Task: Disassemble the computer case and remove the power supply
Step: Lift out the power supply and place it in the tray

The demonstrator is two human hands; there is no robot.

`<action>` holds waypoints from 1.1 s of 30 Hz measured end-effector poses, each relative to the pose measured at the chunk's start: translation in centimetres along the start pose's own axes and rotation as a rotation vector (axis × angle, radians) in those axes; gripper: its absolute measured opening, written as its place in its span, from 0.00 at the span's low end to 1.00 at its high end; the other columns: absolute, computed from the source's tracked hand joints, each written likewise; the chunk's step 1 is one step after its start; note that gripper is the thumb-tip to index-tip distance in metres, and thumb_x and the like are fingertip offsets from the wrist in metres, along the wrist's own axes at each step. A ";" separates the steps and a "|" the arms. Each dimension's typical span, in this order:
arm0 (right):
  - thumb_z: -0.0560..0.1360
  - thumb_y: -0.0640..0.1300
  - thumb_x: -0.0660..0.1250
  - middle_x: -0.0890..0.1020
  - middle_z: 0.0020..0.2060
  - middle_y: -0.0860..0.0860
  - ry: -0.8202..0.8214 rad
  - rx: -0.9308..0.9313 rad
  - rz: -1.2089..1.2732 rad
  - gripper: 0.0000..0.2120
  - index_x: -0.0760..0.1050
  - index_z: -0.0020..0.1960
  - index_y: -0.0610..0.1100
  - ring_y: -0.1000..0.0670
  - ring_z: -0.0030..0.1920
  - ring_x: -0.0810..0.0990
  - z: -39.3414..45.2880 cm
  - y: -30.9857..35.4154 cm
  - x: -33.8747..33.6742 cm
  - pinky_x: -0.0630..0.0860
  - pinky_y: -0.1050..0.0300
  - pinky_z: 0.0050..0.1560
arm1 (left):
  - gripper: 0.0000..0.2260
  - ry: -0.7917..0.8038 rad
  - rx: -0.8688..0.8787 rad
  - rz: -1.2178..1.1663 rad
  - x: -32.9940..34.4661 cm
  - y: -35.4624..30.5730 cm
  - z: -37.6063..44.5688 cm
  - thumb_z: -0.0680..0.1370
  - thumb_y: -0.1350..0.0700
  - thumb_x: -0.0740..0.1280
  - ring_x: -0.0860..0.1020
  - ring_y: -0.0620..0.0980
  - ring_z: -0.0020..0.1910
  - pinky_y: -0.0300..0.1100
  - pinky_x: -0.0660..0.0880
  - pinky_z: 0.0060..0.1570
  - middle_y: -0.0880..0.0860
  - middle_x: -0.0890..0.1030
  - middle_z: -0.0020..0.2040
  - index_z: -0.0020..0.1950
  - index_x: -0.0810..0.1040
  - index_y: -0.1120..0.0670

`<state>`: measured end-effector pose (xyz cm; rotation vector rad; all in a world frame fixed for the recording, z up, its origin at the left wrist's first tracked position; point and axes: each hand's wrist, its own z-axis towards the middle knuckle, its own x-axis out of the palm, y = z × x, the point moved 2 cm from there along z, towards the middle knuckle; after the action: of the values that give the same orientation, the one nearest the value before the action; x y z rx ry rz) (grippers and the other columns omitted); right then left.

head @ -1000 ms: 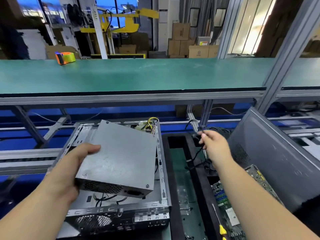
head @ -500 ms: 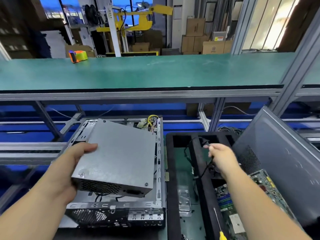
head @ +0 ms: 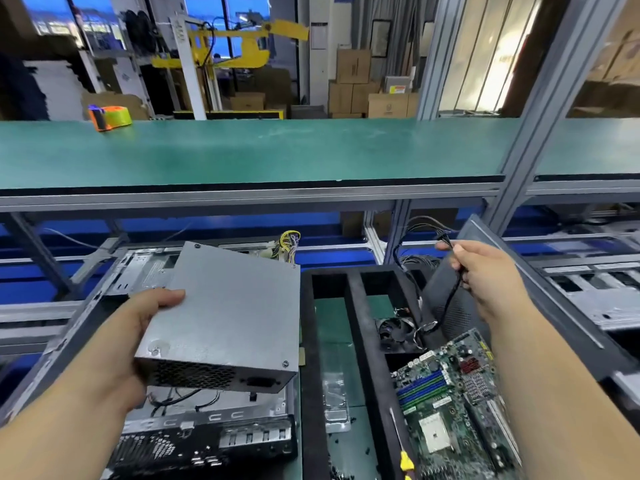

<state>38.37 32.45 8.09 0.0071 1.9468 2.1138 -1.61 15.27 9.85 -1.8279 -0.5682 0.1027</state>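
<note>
Holding a grey, box-shaped metal power supply point(head: 225, 317) above the open computer case point(head: 207, 420), the person's left hand point(head: 138, 327) grips the unit's left edge: the thumb lies pressed flat on the top face, and the other fingers are hidden underneath, so how they sit cannot be told. The unit is tilted, its near vented face toward the camera and its far end raised. At that far end, a bundle of yellow and white wires point(head: 285, 245) shows just behind the box; whether they are free of the case cannot be seen.

To the right, the right hand point(head: 485, 271) pinches a thin black cable point(head: 450, 292) between thumb and curled fingers. The cable hangs down toward a small black fan point(head: 396, 332) lying in a black foam tray point(head: 367, 341) with several compartments. A green circuit board point(head: 446, 400) lies across the tray's near right part, and a yellow-handled screwdriver point(head: 405, 459) rests by its left edge. A dark grey case panel point(head: 554, 306) leans at the far right.

The power supply's long axis runs away from the person, and only the left hand is on it. Judging from this, the unit appears lifted out of the case, with the tray just to its right as the likely place to set it.

A green workbench shelf point(head: 277, 150) spans the background, with an orange and yellow tape dispenser point(head: 109, 117) on it.
</note>
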 end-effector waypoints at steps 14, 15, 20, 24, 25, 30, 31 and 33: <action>0.77 0.49 0.67 0.75 0.64 0.45 0.264 0.199 -0.692 0.24 0.70 0.72 0.48 0.44 0.51 0.81 -3.7 -5.0 6.3 0.78 0.50 0.49 | 0.08 -0.014 0.014 -0.054 -1.0 0.2 -0.5 0.56 0.48 0.74 0.82 0.51 0.30 0.43 0.78 0.36 0.51 0.83 0.35 0.30 0.84 0.50; 0.76 0.49 0.68 0.76 0.64 0.47 0.308 0.155 -0.590 0.25 0.70 0.72 0.49 0.47 0.52 0.81 -4.0 -4.4 7.9 0.77 0.53 0.48 | 0.10 -0.021 0.015 -0.080 -1.6 0.2 -0.6 0.55 0.48 0.75 0.81 0.52 0.30 0.45 0.76 0.39 0.51 0.82 0.36 0.32 0.84 0.50; 0.78 0.41 0.67 0.78 0.62 0.48 0.469 0.066 -0.164 0.17 0.74 0.67 0.47 0.49 0.57 0.78 -5.3 -0.4 15.9 0.73 0.57 0.53 | 0.08 0.005 0.036 -0.132 -4.3 -0.4 -1.3 0.60 0.50 0.70 0.82 0.52 0.31 0.48 0.73 0.43 0.53 0.84 0.38 0.33 0.85 0.52; 0.82 0.41 0.55 0.80 0.52 0.39 0.441 0.480 0.629 0.11 0.75 0.56 0.39 0.44 0.42 0.78 -5.5 3.1 20.2 0.74 0.54 0.41 | 0.14 0.125 0.051 -0.087 -7.0 -1.2 -1.9 0.62 0.53 0.68 0.83 0.57 0.34 0.48 0.81 0.35 0.59 0.85 0.42 0.43 0.86 0.56; 0.81 0.40 0.53 0.79 0.50 0.37 0.403 0.577 0.769 0.13 0.74 0.56 0.37 0.43 0.42 0.77 -5.3 3.6 20.8 0.74 0.53 0.40 | 0.15 0.155 0.067 -0.073 -7.5 -1.4 -2.1 0.63 0.54 0.66 0.84 0.57 0.35 0.48 0.81 0.33 0.60 0.85 0.44 0.45 0.86 0.55; 0.77 0.37 0.49 0.78 0.46 0.35 0.229 0.800 0.931 0.13 0.70 0.49 0.32 0.43 0.47 0.78 -4.8 4.7 22.1 0.75 0.47 0.47 | 0.21 0.225 0.243 0.033 -10.5 -2.8 -2.2 0.68 0.61 0.60 0.83 0.61 0.45 0.50 0.81 0.38 0.61 0.83 0.55 0.58 0.82 0.52; 0.76 0.39 0.50 0.80 0.48 0.33 0.249 0.795 0.964 0.13 0.70 0.48 0.32 0.46 0.51 0.77 -4.8 5.0 22.3 0.75 0.47 0.53 | 0.24 0.237 0.261 0.055 -11.3 -3.0 -2.0 0.66 0.62 0.63 0.82 0.63 0.49 0.54 0.80 0.42 0.61 0.81 0.59 0.62 0.79 0.53; 0.74 0.45 0.55 0.83 0.52 0.34 0.329 0.726 0.945 0.19 0.74 0.54 0.30 0.49 0.57 0.76 -4.6 5.9 22.5 0.70 0.46 0.66 | 0.30 0.263 0.279 0.090 -13.0 -3.6 -1.6 0.64 0.62 0.65 0.80 0.66 0.56 0.60 0.77 0.50 0.59 0.79 0.63 0.67 0.75 0.53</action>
<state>14.66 32.05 9.45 0.9288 3.2572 1.7006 -13.60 9.07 10.97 -1.5632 -0.2708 0.0009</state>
